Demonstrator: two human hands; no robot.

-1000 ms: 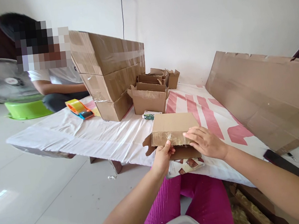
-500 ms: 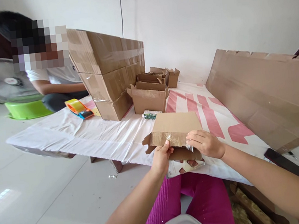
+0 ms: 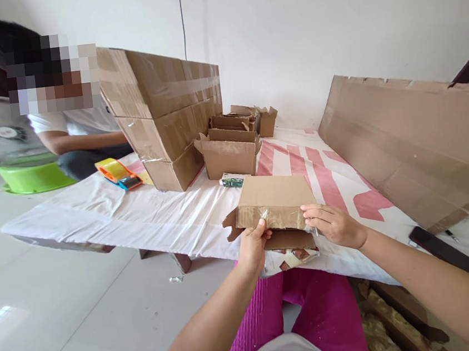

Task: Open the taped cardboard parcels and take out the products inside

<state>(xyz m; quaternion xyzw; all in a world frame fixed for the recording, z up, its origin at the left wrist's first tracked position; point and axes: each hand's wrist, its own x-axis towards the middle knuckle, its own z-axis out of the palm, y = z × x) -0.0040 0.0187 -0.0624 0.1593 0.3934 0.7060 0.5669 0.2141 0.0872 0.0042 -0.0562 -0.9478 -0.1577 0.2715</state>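
A small brown cardboard box (image 3: 275,191) lies at the table's near edge, its end flap sticking out on the left. My left hand (image 3: 255,246) grips the box's near side, thumb on top of a strip of shiny clear tape (image 3: 280,216). At the right end of that strip, my right hand (image 3: 336,226) is closed with its fingertips pinching the loose, crumpled tape end. Beneath the box, another cardboard flap and a white and brown patterned package (image 3: 287,260) show, partly covered.
Taped cartons (image 3: 164,110) are stacked at left, with open boxes (image 3: 229,156) beside them. A tape dispenser (image 3: 119,173), a small green and white box (image 3: 234,180), a phone (image 3: 452,253) and a large cardboard sheet (image 3: 415,140) are around. Another person (image 3: 82,124) crouches behind the stack.
My right hand has moved a little to the right along the box's near edge, with the tape end in its fingers. My left hand keeps its hold. The view has shifted slightly.
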